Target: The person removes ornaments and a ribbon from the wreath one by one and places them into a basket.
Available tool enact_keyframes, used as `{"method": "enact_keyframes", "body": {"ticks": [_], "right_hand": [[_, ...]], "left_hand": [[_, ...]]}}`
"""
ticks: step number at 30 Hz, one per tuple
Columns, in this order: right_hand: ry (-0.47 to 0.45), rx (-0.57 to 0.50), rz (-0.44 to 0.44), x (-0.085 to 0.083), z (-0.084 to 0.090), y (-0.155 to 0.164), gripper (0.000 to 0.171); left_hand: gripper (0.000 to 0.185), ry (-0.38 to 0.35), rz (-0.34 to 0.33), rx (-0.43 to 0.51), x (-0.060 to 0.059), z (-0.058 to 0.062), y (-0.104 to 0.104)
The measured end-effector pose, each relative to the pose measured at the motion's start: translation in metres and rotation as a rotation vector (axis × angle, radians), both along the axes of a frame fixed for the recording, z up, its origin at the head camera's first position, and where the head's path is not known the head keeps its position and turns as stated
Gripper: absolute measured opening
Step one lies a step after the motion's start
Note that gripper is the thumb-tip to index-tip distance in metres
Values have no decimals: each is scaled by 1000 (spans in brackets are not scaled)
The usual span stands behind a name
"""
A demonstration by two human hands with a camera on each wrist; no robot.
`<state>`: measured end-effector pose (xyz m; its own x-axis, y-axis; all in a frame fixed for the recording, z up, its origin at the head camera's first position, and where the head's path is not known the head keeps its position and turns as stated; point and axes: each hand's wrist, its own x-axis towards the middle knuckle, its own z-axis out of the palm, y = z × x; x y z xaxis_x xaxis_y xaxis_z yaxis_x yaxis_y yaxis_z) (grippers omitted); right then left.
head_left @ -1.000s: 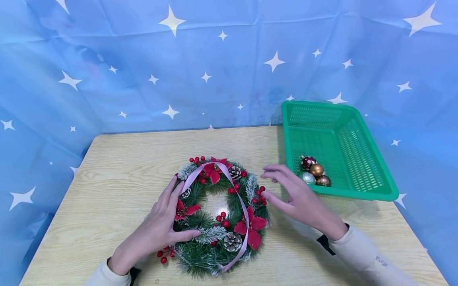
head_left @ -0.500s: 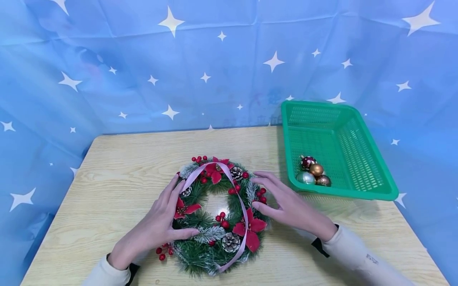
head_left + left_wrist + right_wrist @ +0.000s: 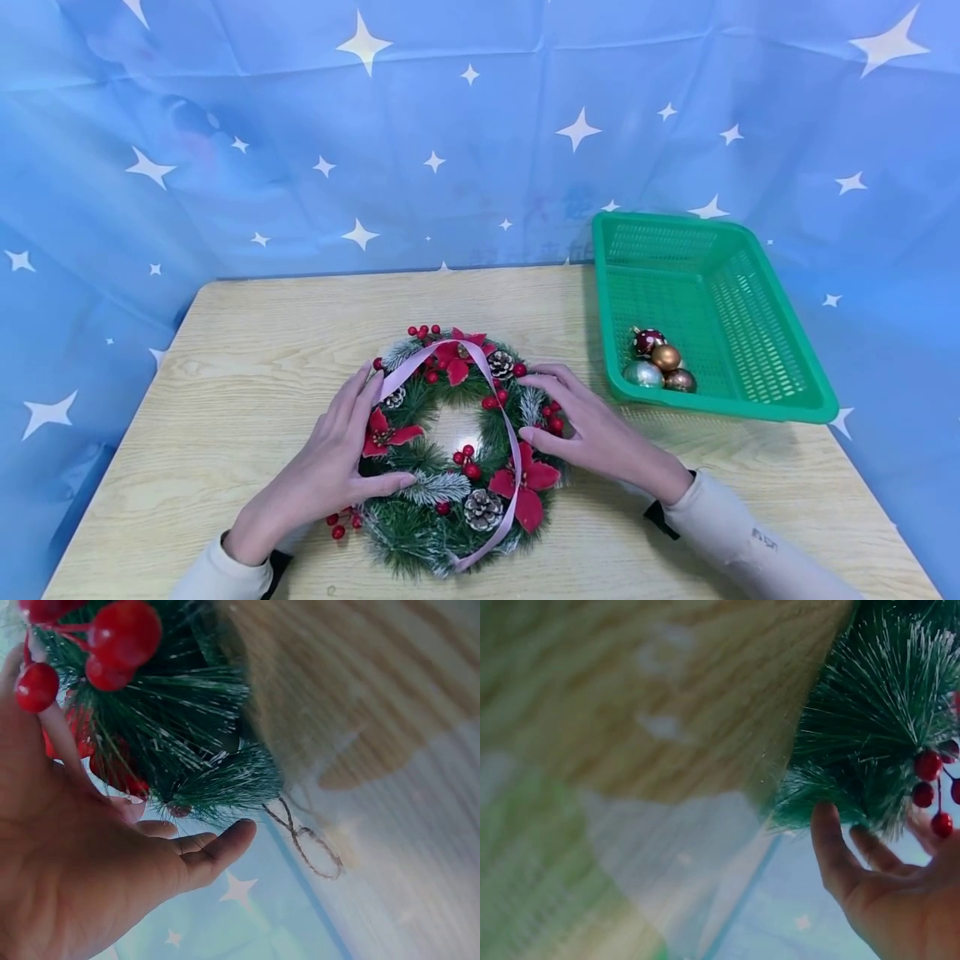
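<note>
A round green pine wreath (image 3: 408,533) with red poinsettias, red berries, frosted sprigs and pinecones lies on the table. My left hand (image 3: 326,467) grips its left side, thumb over the greenery and fingers along the outer edge. On the opposite side my right hand (image 3: 600,429) holds it, with the thumb on top and the fingers curved around the outside. A pink ribbon (image 3: 516,450) loops across the wreath, one end by my left fingers. From the left wrist, a thin twine loop (image 3: 319,855) shows at the wreath's edge; the right wrist view has fingers (image 3: 836,855) against the needles.
At the back right of the wooden table (image 3: 300,317) stands a green plastic basket (image 3: 787,312). Several ornament balls (image 3: 665,358) sit in its near left corner. A blue star-patterned cloth (image 3: 420,100) hangs behind the table.
My right hand has come left from beside the wreath onto its right side. The wreath has turned slightly clockwise. My left hand has stayed on its left side.
</note>
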<state>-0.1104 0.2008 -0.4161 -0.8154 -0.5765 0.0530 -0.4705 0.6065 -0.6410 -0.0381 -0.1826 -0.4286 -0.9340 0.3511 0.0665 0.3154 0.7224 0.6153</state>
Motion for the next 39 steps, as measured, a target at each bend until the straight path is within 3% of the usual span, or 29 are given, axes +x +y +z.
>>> {"method": "enact_keyframes", "body": {"ticks": [9, 14, 19, 24, 30, 39], "right_hand": [[95, 69, -41, 7, -1, -1, 69], [171, 88, -74, 15, -4, -1, 67], [211, 74, -121, 25, -7, -4, 66], [201, 76, -165, 35, -7, -7, 68], [161, 102, -183, 42, -5, -8, 71], [166, 70, -147, 32, 4, -1, 70]], "left_hand": [[118, 9, 188, -24, 17, 12, 2], [121, -28, 302, -30, 28, 19, 11], [125, -73, 371, -17, 38, 24, 25], [129, -146, 387, -14, 42, 24, 36], [132, -190, 354, 21, 39, 20, 42], [129, -103, 275, 93, 35, 10, 42]]}}
